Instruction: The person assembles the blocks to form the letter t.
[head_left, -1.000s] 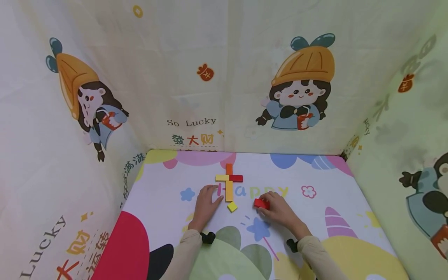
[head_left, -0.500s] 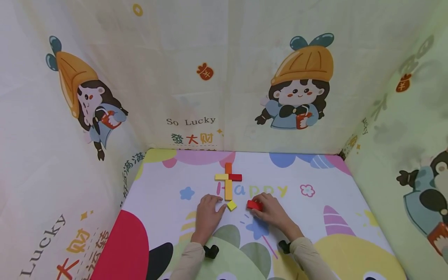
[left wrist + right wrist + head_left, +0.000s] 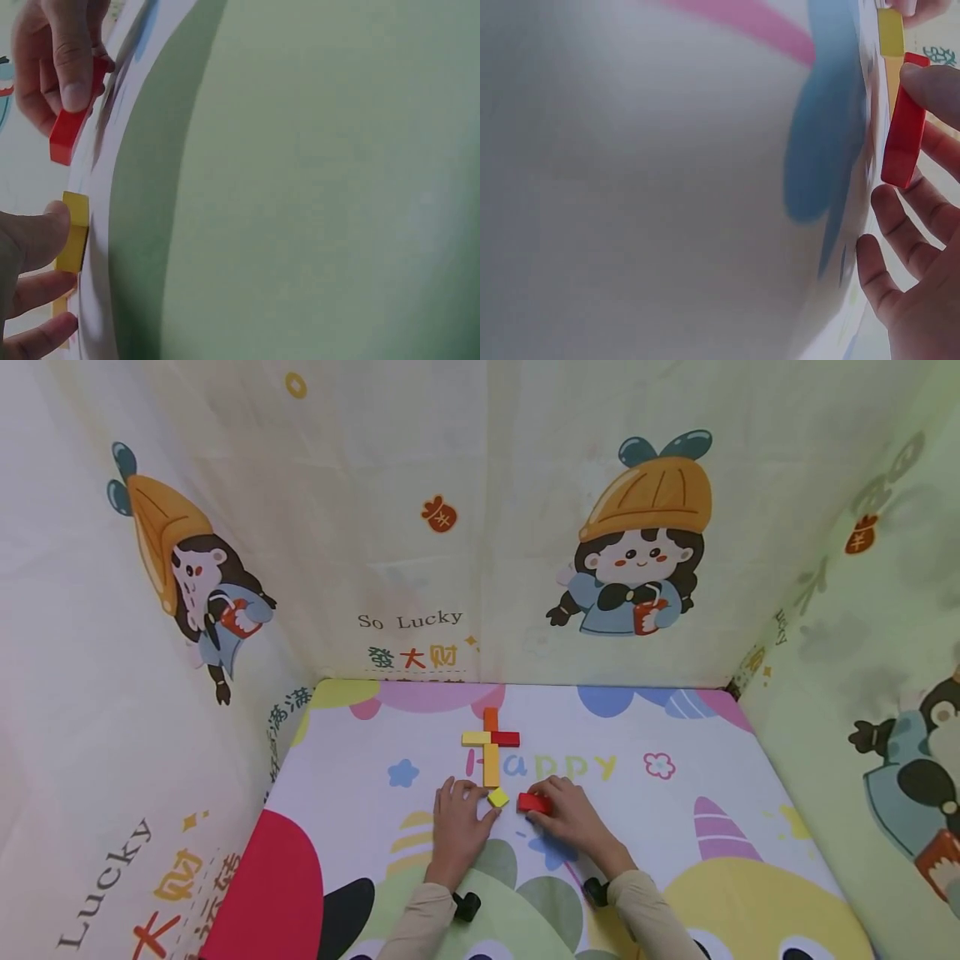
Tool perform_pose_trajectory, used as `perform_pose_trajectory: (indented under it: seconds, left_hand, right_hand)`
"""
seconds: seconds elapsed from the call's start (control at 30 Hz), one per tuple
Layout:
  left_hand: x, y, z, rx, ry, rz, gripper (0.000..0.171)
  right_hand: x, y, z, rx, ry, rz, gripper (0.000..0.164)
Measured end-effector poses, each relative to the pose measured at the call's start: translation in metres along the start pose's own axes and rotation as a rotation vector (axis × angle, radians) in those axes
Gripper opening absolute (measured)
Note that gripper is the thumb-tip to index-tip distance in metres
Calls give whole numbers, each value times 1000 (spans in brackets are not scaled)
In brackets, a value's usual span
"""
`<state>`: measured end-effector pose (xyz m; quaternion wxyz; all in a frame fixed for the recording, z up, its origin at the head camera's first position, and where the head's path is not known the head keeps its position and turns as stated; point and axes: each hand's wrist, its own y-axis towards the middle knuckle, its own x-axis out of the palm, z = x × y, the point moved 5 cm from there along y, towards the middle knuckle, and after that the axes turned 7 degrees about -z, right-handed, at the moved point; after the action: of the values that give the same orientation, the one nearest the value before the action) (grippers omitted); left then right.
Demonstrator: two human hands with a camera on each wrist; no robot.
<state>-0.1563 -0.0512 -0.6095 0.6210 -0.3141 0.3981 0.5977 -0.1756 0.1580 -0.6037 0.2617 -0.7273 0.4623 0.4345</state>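
In the head view my right hand [image 3: 576,817] pinches a red block [image 3: 531,802] just above the printed table cover. The right wrist view shows its thumb [image 3: 936,88] laid along the red block, other fingers spread behind. My left hand [image 3: 459,828] has thumb and index finger at two sides of a small yellow block [image 3: 498,797], its remaining fingers spread. That yellow block sits right below a cross of blocks: an orange one [image 3: 491,719] on top, a pale yellow one [image 3: 476,739] left, a dark red one [image 3: 506,740] right, and a long yellow-orange one [image 3: 491,767] as stem.
A white cover with printed cartoon shapes [image 3: 660,767] lies over the table. Fabric walls [image 3: 517,568] with cartoon figures stand at the back and both sides. A small black wrist camera [image 3: 467,907] sits on the left wrist, another black camera [image 3: 596,892] on the right.
My right hand has carried the red block leftward, close to the yellow block. My left hand has come right and nearer, its thumb and index finger now at the yellow block.
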Motion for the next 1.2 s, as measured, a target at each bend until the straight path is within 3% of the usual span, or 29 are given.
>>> perform_pose_trajectory:
  seconds: [0.67,1.2]
  left_hand:
    - [-1,-3,3,19,22,46,37]
    - [1,-2,3,14,28,40,37]
  right_hand:
    - [10,6,-10,18,-78,-10,37]
    - [12,7,-10,22,-76,-27,37]
